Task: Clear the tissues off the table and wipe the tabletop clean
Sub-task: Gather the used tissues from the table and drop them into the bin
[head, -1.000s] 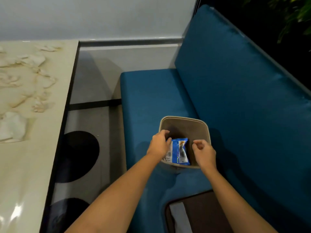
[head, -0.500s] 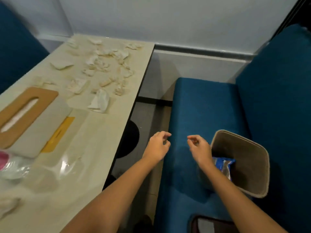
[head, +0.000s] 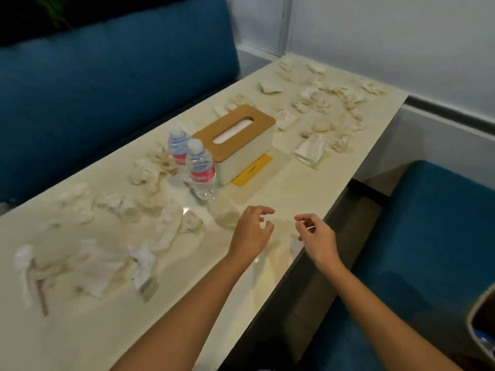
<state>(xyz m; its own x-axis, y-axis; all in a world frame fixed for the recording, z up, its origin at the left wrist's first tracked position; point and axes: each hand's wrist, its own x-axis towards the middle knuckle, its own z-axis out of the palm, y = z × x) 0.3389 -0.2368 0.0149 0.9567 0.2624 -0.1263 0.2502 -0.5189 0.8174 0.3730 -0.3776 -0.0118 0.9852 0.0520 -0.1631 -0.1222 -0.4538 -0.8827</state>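
A long cream table point(head: 316, 183) is strewn with several crumpled white tissues: one cluster at the far end point(head: 324, 103), a folded one point(head: 310, 151) near the right edge, and a spread at the near left point(head: 101, 266). My left hand point(head: 253, 231) hovers above the tabletop near its right edge, fingers loosely curled and holding nothing. My right hand point(head: 317, 236) hangs just over the table's edge, fingers relaxed and empty. Part of the bin point(head: 482, 311) shows at the lower right on the seat.
Two water bottles with red labels point(head: 201, 170) stand mid-table beside a tissue box with a wooden lid point(head: 241, 137), which sits on a yellow card point(head: 251, 170). Blue benches flank the table on the left point(head: 107, 89) and right point(head: 434, 223). A white wall is behind.
Both hands left the bin, where a blue packet was dropped, and swung left over the table. My view turned from the right bench to the tabletop.
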